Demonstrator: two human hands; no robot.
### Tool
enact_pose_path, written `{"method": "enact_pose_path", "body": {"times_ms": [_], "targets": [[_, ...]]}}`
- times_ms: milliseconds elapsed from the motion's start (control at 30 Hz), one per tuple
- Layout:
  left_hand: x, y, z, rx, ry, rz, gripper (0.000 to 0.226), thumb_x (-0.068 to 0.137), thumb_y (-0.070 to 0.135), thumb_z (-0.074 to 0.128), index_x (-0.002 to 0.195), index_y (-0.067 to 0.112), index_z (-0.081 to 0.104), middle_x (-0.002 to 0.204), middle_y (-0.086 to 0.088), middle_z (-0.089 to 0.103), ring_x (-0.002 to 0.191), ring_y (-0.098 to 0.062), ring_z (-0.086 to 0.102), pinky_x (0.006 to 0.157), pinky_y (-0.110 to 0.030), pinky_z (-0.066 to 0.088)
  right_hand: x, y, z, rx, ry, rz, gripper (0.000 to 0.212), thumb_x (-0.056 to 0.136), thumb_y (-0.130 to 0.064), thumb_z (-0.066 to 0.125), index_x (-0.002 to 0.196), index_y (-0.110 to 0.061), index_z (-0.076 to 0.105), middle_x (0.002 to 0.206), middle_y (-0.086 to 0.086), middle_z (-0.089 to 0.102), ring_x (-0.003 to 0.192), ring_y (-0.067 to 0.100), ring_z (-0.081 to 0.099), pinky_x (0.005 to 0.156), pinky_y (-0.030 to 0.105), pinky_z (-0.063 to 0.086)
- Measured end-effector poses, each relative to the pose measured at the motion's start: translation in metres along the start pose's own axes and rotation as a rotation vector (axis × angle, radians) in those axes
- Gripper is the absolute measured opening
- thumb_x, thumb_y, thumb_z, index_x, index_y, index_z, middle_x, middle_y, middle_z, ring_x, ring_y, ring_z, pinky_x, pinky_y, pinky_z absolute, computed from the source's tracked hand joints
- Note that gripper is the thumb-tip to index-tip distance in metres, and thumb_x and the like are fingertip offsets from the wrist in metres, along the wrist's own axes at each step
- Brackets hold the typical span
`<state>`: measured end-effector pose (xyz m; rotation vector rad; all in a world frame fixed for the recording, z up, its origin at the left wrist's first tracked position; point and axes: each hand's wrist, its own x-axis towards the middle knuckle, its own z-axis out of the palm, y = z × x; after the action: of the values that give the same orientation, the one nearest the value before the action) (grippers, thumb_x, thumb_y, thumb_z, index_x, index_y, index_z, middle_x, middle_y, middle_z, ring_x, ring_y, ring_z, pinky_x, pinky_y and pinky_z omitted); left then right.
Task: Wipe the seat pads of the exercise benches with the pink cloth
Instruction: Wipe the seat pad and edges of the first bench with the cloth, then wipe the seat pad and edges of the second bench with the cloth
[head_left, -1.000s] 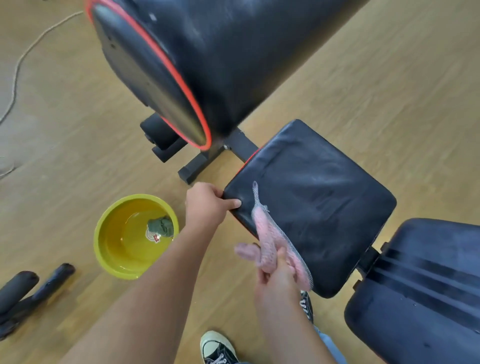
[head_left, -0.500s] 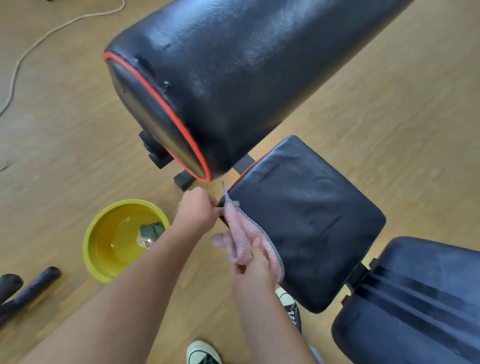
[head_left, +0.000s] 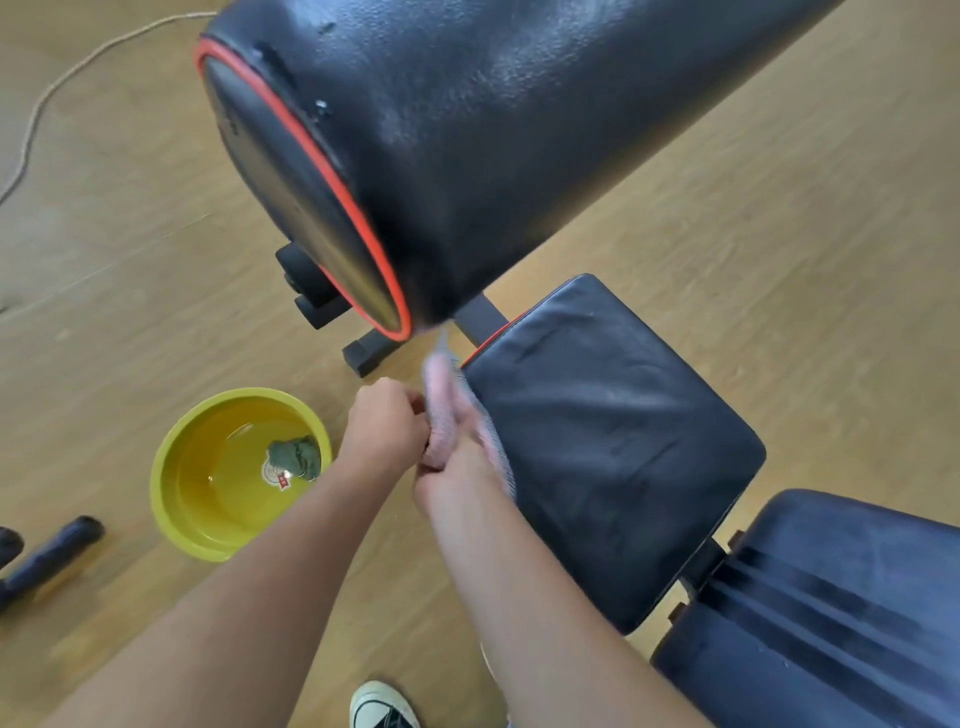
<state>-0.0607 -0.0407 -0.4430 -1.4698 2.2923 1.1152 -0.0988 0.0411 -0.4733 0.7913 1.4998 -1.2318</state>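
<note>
1. Seat pad (head_left: 608, 447), the black one at the middle, lies bare just to the right of both hands; the raised black back pad (head_left: 519, 135) hangs over its far end and could bump a forearm on a long stroke.
2. Yellow basin (head_left: 236, 473) of water sits on the floor near the left elbow; a backward swing might tip it.
3. Pink cloth (head_left: 452, 415) is bunched off the pad's left edge, gripped by the closed right hand (head_left: 449, 480); wiping it wadded would likely leave streaks.
4. Left hand (head_left: 387, 421) is curled shut against the cloth; whether it pinches it, I cannot tell.
</note>
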Motion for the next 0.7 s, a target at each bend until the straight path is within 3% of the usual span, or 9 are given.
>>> {"method": "enact_pose_path", "body": {"times_ms": [67, 100, 133, 200, 267, 367, 467, 600, 700], "targets": [[-0.002, 0.003, -0.002, 0.020, 0.012, 0.006, 0.014, 0.082, 0.011, 0.060, 0.077, 0.010, 0.073, 0.075, -0.012, 0.069, 0.074, -0.035, 0.064, 0.062, -0.034, 0.046, -0.010, -0.011, 0.003, -0.069, -0.124, 0.026, 0.015, 0.092, -0.032, 0.067, 0.085, -0.019, 0.065, 0.064, 0.001, 0.074, 0.067, 0.018, 0.064, 0.070, 0.028, 0.063], [-0.003, 0.004, -0.002, 0.022, 0.014, -0.002, 0.015, 0.082, 0.009, 0.058, 0.073, 0.012, 0.070, 0.073, -0.011, 0.065, 0.071, -0.034, 0.061, 0.062, -0.033, 0.044, -0.020, -0.018, -0.001, -0.121, -0.113, 0.018, 0.009, 0.093, -0.018, 0.066, 0.084, -0.017, 0.068, 0.066, 0.003, 0.075, 0.065, 0.017, 0.064, 0.060, 0.025, 0.063], [-0.006, 0.005, -0.001, 0.009, 0.014, -0.008, 0.019, 0.082, 0.009, 0.056, 0.065, 0.014, 0.063, 0.070, -0.009, 0.063, 0.069, -0.034, 0.059, 0.061, -0.033, 0.043, -0.026, -0.020, -0.009, -0.160, -0.108, 0.004, 0.008, 0.094, -0.010, 0.062, 0.090, -0.013, 0.069, 0.079, 0.008, 0.077, 0.069, 0.019, 0.066, 0.062, 0.027, 0.064], [-0.015, 0.006, -0.002, -0.028, 0.000, -0.003, 0.024, 0.082, 0.010, 0.053, 0.060, 0.016, 0.058, 0.070, -0.010, 0.065, 0.069, -0.035, 0.061, 0.059, -0.034, 0.045, -0.038, -0.020, -0.036, -0.451, -0.012, -0.160, 0.005, 0.094, -0.012, 0.062, 0.094, -0.009, 0.067, 0.093, 0.012, 0.074, 0.074, 0.022, 0.065, 0.072, 0.033, 0.062], [-0.029, -0.002, -0.008, -0.045, -0.018, 0.031, 0.017, 0.082, 0.010, 0.052, 0.068, 0.014, 0.061, 0.079, -0.011, 0.072, 0.076, -0.035, 0.065, 0.062, -0.037, 0.051, -0.060, -0.025, -0.050, -0.828, 0.102, -0.455, 0.022, 0.092, -0.028, 0.069, 0.082, -0.008, 0.067, 0.078, 0.004, 0.067, 0.070, 0.022, 0.062, 0.065, 0.027, 0.051], [-0.069, -0.036, -0.031, -0.221, 0.099, 0.038, 0.008, 0.081, 0.010, 0.059, 0.077, 0.011, 0.065, 0.078, -0.002, 0.073, 0.074, -0.027, 0.067, 0.067, -0.042, 0.057, -0.101, -0.032, -0.043, -1.108, 0.018, -0.640, 0.039, 0.085, -0.042, 0.072, 0.068, -0.007, 0.069, 0.066, 0.000, 0.069, 0.070, 0.024, 0.066, 0.054, 0.026, 0.043], [-0.111, -0.079, -0.048, -0.329, 0.199, 0.002, 0.007, 0.084, 0.016, 0.069, 0.091, 0.018, 0.071, 0.086, 0.008, 0.073, 0.076, -0.016, 0.069, 0.072, -0.042, 0.058, -0.123, -0.026, -0.031, -1.352, -0.032, -0.825, 0.047, 0.089, -0.037, 0.067, 0.051, -0.016, 0.050, 0.055, -0.002, 0.057, 0.063, 0.024, 0.056, 0.054, 0.028, 0.034], [-0.186, -0.173, -0.078, -0.442, 0.348, -0.192, 0.029, 0.084, 0.027, 0.079, 0.112, 0.022, 0.072, 0.099, 0.012, 0.071, 0.081, -0.003, 0.067, 0.069, -0.013, 0.052, -0.152, 0.023, 0.012, -1.447, -0.166, -0.957, 0.052, 0.091, -0.028, 0.069, 0.049, -0.021, 0.041, 0.056, -0.002, 0.051, 0.055, 0.019, 0.049, 0.049, 0.028, 0.028], [-0.245, -0.240, -0.095, -0.447, 0.439, -0.275, 0.043, 0.086, 0.029, 0.077, 0.128, 0.026, 0.067, 0.105, 0.015, 0.069, 0.089, -0.002, 0.067, 0.078, -0.019, 0.054, -0.168, 0.079, 0.052, -1.574, -0.244, -1.037, 0.053, 0.090, -0.011, 0.062, 0.049, -0.018, 0.030, 0.049, -0.003, 0.036, 0.048, 0.014, 0.034, 0.043, 0.030, 0.023]]}}
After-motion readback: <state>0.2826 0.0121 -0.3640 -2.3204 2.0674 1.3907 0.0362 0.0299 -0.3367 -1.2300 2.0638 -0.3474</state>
